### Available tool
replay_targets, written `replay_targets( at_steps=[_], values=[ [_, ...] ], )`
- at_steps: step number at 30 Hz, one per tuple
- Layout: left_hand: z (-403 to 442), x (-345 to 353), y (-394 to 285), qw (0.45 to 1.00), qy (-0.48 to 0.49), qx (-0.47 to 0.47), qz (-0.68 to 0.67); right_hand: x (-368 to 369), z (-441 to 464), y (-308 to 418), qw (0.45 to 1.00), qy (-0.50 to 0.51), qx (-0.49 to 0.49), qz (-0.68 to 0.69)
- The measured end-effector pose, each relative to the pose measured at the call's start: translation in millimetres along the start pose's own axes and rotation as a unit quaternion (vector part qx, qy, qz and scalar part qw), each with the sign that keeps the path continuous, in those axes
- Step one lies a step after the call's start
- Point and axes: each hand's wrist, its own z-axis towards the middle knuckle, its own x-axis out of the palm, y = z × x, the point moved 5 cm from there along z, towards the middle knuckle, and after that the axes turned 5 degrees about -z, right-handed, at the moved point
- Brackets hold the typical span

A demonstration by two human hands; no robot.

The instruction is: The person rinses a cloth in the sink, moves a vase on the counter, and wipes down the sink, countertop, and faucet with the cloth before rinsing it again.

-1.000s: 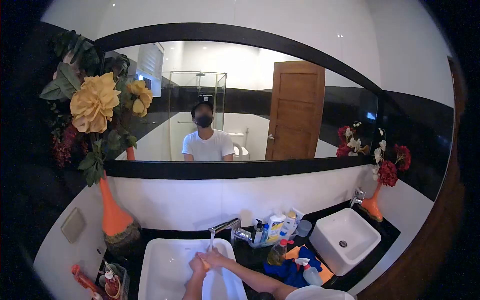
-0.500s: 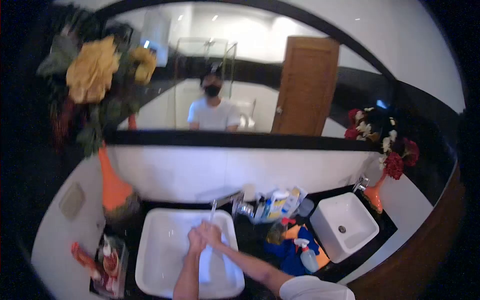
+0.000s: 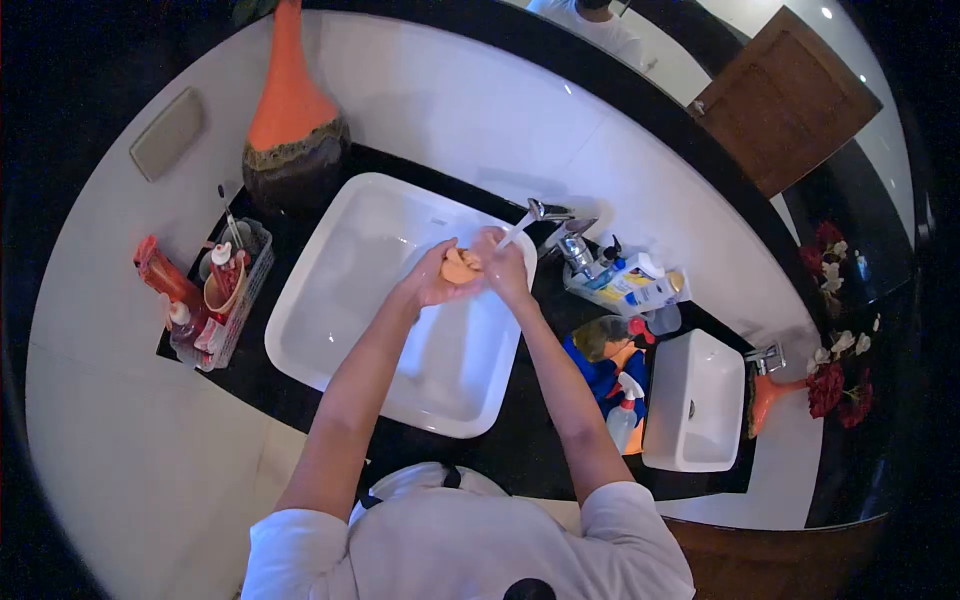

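Observation:
Over the large white sink (image 3: pixel 310 330), my left hand (image 3: pixel 430 280) is curled around a small, crumpled orange cloth (image 3: pixel 461 266). My right hand (image 3: pixel 503 265) is close beside the cloth, beneath the stream from the chrome faucet (image 3: pixel 540 210). Motion smears its fingers, so their grip on the cloth is unclear. Water runs from the spout onto that hand.
Left of the sink are an orange vase (image 3: pixel 290 100) and a clear basket (image 3: pixel 245 300) of toiletries. To the right are a tray of bottles (image 3: pixel 640 285), a spray bottle (image 3: pixel 622 420), blue cloths (image 3: pixel 595 372) and a small white basin (image 3: pixel 680 400).
The view has tilted down and turned, bringing the sink closer to the middle. My hands were clasped together under the water; they have come apart a little, and the orange cloth now shows.

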Motion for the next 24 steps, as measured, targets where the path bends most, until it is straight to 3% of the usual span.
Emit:
replay_targets(
  at_steps=[1, 2, 4, 5, 7, 8, 10, 11, 12, 14, 15, 16, 18, 19, 21, 22, 24],
  values=[
    [10.7, -9.2, 3.9, 1.0, -0.006, -0.002, -0.005, 2.4, -9.1, 21.8, 0.971, -0.022, -0.126, -0.204],
    [23.8, -20.1, 5.0, 0.999, -0.005, 0.049, 0.016, 8.0, -15.1, 26.3, 0.972, -0.016, -0.12, -0.203],
    [32.9, -26.8, 8.4, 0.995, -0.008, 0.098, 0.034, 20.2, -24.8, 49.7, 0.917, -0.043, -0.274, -0.287],
    [33.7, -27.5, 9.0, 0.991, -0.013, 0.122, 0.06, 16.8, -20.7, 56.4, 0.919, -0.038, -0.27, -0.286],
    [50.6, -51.7, 2.1, 0.986, -0.021, 0.141, 0.09, 16.8, -5.8, 39.4, 0.942, 0.153, -0.048, -0.296],
    [73.1, -88.5, -16.4, 0.935, -0.07, 0.273, 0.217, 16.4, -7.0, 26.9, 0.942, 0.153, -0.045, -0.296],
    [47.1, -80.6, -33.3, 0.862, -0.209, 0.331, 0.322, 15.1, -6.7, -5.1, 0.976, 0.175, -0.015, -0.127],
    [9.3, -54.5, -38.1, 0.864, -0.301, 0.263, 0.305, 12.8, -16.4, -13.5, 0.957, 0.258, 0.003, -0.132],
    [9.1, -55.9, -41.7, 0.866, -0.297, 0.261, 0.307, -0.8, -15.4, -7.4, 0.958, 0.254, 0.006, -0.133],
    [-0.1, -65.9, -53.0, 0.768, -0.331, 0.298, 0.46, -18.2, -32.6, 5.5, 0.877, 0.434, 0.018, -0.206],
    [-6.8, -60.5, -49.2, 0.77, -0.335, 0.29, 0.46, -26.6, -30.2, 13.6, 0.886, 0.451, -0.036, -0.098],
    [-11.7, -49.6, -46.4, 0.744, -0.315, 0.297, 0.509, -35.3, -32.6, 9.9, 0.925, 0.378, 0.026, -0.016],
    [-18.6, -33.3, -45.3, 0.718, -0.296, 0.298, 0.555, -37.4, -41.8, 9.5, 0.895, 0.44, 0.044, 0.056],
    [-10.5, -17.4, -34.0, 0.617, -0.157, 0.234, 0.735, -38.1, -47.2, 11.0, 0.893, 0.443, 0.05, 0.058],
    [1.6, -16.9, 4.9, 0.49, 0.061, 0.109, 0.863, -35.0, -73.3, 14.2, 0.768, 0.58, 0.248, 0.112],
    [1.0, -21.7, 30.3, 0.502, 0.126, 0.062, 0.854, -36.3, -74.3, 13.3, 0.766, 0.581, 0.25, 0.112],
    [-8.4, -37.1, 85.9, 0.559, 0.2, 0.029, 0.804, -48.6, -57.1, 14.6, 0.878, 0.466, 0.1, 0.042]
  ],
)
